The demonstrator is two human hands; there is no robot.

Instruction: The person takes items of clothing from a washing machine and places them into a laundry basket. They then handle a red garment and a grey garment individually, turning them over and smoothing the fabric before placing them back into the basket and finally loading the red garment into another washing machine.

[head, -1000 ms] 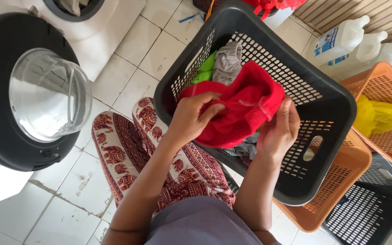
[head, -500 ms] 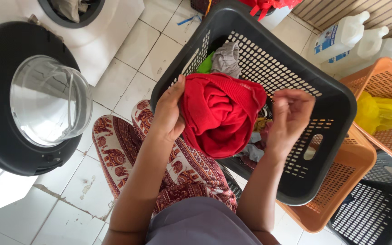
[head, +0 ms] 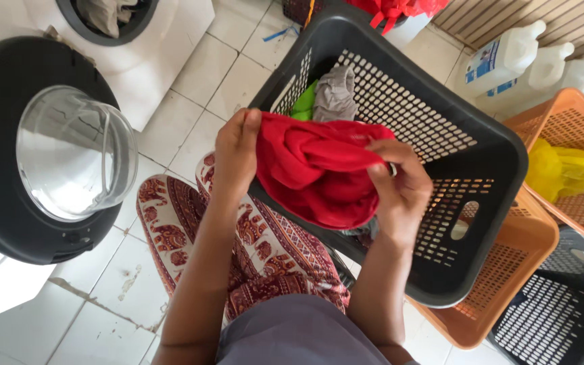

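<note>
Red garment [head: 319,172] lifted, fingertips hidden

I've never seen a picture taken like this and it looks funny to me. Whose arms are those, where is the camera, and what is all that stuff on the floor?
The camera sits on a person's head and looks straight down, so you see that person's own two arms from above. The left hand and the right hand both grip a red cloth and hold it over a black laundry basket. Inside the basket lie a grey piece and a green piece of clothing. On the left is a washing machine with its round door swung open. On the right stand orange baskets, one with something yellow in it, and white jugs by the wall. The floor is white tile. The patterned red cloth below the arms is the person's trousers.
</note>
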